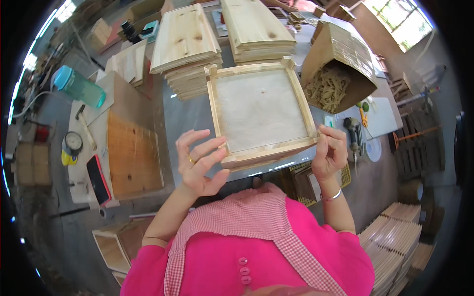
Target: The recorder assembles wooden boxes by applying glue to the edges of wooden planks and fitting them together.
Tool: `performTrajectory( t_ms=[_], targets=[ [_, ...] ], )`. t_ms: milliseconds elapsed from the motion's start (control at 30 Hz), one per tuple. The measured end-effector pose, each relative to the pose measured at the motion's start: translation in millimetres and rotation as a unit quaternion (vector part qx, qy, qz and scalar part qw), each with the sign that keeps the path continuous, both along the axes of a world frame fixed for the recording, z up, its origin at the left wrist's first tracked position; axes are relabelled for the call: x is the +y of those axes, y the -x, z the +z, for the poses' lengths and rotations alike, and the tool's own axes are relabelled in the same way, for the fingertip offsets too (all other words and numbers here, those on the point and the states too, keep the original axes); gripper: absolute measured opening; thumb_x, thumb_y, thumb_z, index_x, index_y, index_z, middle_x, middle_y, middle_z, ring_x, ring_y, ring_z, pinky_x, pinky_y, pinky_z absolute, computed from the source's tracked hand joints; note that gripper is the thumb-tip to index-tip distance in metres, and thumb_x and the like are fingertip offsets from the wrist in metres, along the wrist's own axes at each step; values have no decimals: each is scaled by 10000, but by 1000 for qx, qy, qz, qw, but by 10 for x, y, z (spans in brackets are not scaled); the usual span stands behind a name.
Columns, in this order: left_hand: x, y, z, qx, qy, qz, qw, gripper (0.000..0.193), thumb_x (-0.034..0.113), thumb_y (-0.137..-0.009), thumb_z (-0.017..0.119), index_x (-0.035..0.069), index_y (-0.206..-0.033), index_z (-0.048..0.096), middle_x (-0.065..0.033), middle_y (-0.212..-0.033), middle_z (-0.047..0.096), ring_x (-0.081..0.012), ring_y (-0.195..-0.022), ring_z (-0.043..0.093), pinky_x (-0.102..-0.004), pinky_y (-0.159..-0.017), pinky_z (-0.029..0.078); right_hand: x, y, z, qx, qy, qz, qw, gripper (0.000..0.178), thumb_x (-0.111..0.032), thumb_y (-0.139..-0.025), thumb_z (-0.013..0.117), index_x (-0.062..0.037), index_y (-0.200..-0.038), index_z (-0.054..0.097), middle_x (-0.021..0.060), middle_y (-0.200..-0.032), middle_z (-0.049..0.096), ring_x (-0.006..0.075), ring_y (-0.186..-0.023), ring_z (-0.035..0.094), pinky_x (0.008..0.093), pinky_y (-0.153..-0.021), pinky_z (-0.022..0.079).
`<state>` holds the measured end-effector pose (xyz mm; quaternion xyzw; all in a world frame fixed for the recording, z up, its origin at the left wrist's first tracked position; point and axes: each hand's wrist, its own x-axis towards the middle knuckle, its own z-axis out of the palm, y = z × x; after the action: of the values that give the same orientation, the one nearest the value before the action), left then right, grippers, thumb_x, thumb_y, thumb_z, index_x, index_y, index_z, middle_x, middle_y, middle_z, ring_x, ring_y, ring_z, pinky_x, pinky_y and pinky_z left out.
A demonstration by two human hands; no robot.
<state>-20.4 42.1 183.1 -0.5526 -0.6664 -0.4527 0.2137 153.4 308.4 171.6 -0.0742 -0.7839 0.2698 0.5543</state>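
A square wooden box frame with a pale panel set inside it lies in front of me, with small raised blocks at its two far corners. Spread around its near left corner are the fingers of my left hand, which wears a ring; some fingertips touch the rim. At the near right corner, my right hand has thumb and fingertips pinched together. Whatever is between them, if anything, is too small to make out. Beyond the frame stand two stacks of wooden boards, the left stack and the right stack.
An opened cardboard box of small wood pieces lies tipped at right, near a power tool. At left are a hammer, a phone, a water bottle and a wooden box. Stacked slats stand lower right.
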Motion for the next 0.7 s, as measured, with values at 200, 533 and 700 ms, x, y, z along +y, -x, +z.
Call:
performTrajectory(
  t_ms=[200,533,700],
  targets=[
    [499,341,177,-231,-107,130,958,249,181,-991,523,-14,-1035,671,-93,-1043,694,-188,-1029,622,-335,-949,449,818,411,245,-109,85,89,986,66,-36,-899,640,24,-881,662,77,-816,675,133,-729,602,273,-692,484],
    [1224,1177,-174,-505,-59,32,860,428,340,-1028,460,8,-886,691,-21,-834,663,-95,-813,562,-257,-763,444,1122,1720,-66,-131,251,180,942,296,-224,-982,612,35,-855,676,-87,-720,541,19,-668,429,198,-578,341],
    [1219,1261,-256,-466,-72,45,881,469,361,-1028,436,23,-809,677,-21,-787,642,-100,-767,545,-288,-751,443,909,1644,-22,-111,277,167,940,320,-197,-958,640,-5,-705,602,-82,-641,489,9,-611,400,212,-538,324]
  ],
)
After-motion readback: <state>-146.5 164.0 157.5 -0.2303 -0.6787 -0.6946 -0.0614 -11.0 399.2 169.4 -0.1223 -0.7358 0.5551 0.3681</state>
